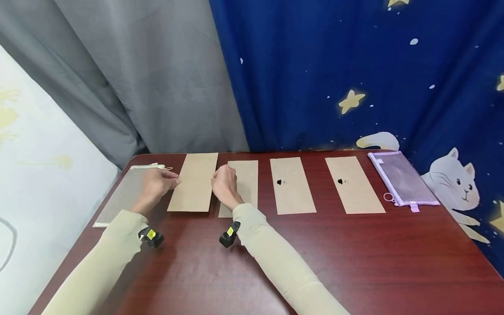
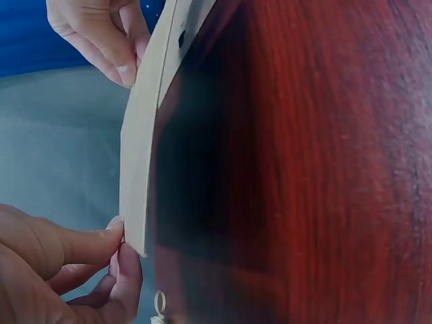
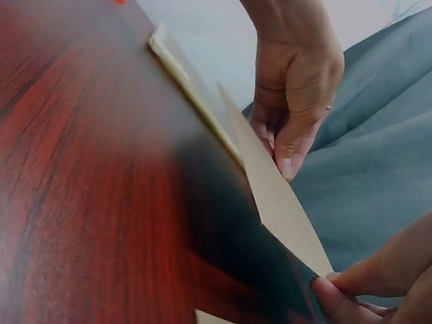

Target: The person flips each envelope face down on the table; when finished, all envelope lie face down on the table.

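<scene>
Both hands hold one plain brown paper envelope (image 1: 193, 183) by its long sides, raised a little over the table with a shadow beneath. My left hand (image 1: 156, 186) pinches its left edge between thumb and fingers, as the left wrist view also shows at the near hand (image 2: 74, 263). At the opposite edge my right hand (image 1: 225, 183) pinches the paper, its thumb (image 3: 347, 278) on top in the right wrist view. A second envelope (image 1: 247, 181) lies flat just right of it, partly hidden under the right hand and wrist.
Two more envelopes with small black prints, a middle envelope (image 1: 295, 192) and a right envelope (image 1: 356, 192), lie on the dark red table (image 1: 315, 258). A purple zip pouch (image 1: 409, 179) is at the far right. A whitish mesh pouch (image 1: 118, 197) lies at the left edge. Curtains (image 1: 169, 87) hang behind.
</scene>
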{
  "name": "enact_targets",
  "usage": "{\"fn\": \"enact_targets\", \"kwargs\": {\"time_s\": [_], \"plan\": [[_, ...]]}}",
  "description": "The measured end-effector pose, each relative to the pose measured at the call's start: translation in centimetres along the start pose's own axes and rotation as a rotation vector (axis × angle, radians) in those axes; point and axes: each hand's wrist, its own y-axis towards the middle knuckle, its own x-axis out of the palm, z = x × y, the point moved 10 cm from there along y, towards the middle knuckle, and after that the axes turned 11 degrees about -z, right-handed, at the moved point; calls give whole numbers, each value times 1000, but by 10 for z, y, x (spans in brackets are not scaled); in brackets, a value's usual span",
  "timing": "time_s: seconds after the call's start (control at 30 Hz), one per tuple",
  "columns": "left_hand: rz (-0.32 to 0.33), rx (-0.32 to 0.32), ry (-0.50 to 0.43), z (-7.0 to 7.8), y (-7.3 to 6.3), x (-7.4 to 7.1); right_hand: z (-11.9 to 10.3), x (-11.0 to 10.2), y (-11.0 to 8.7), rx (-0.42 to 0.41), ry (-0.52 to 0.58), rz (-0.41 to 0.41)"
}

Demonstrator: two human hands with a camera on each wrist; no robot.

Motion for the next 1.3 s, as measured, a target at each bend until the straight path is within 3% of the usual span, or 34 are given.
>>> {"fn": "enact_targets", "kwargs": {"time_s": [0.33,0.57,1.1,1.2,1.3], "plan": [[61,75,130,-3,-1,4,2,19,3,19,-114,-52],[88,64,193,-3,-5,11,2,28,5,11,-153,-89],[133,47,185,2,-8,15,-21,27,7,-24,-436,-52],[134,36,183,3,-7,14,-24,20,5,-49,-387,-40],[135,15,161,4,-6,13,-28,6,3,-72,-261,-34]]}}
